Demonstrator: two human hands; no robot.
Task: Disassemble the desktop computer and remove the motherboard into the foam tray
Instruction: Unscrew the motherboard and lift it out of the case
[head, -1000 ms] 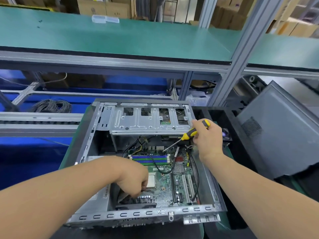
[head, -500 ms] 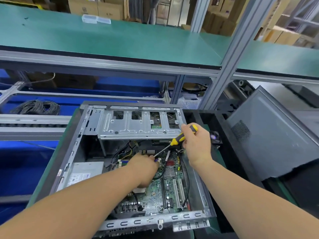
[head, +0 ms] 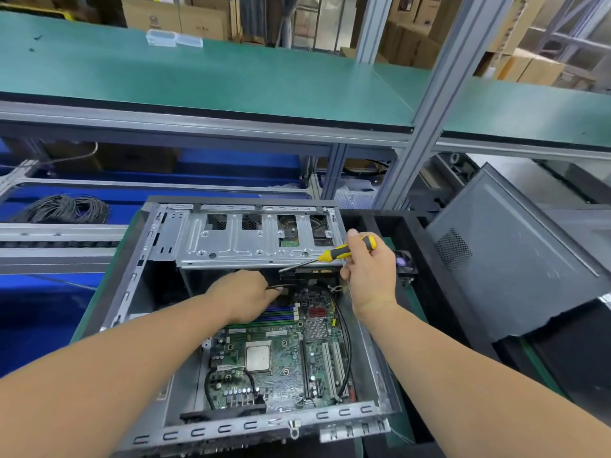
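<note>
While open computer case (head: 139,292) lies on green counter (head: 401,304), motherboard (head: 281,361) sits flat on case floor, far edge hidden under left hand and drive cage (head: 258,238). Left hand (head: 243,297) reaches under cage, fingers curled on black cable (head: 281,287); fingertips and cable end hard to make out. Right hand (head: 372,276) grips yellow-black screwdriver (head: 344,251), shaft pointing left over cage edge, tip indistinct. Removed side panel (head: 515,259) leans at right, partly cut off. Foam tray not identifiable.
</note>
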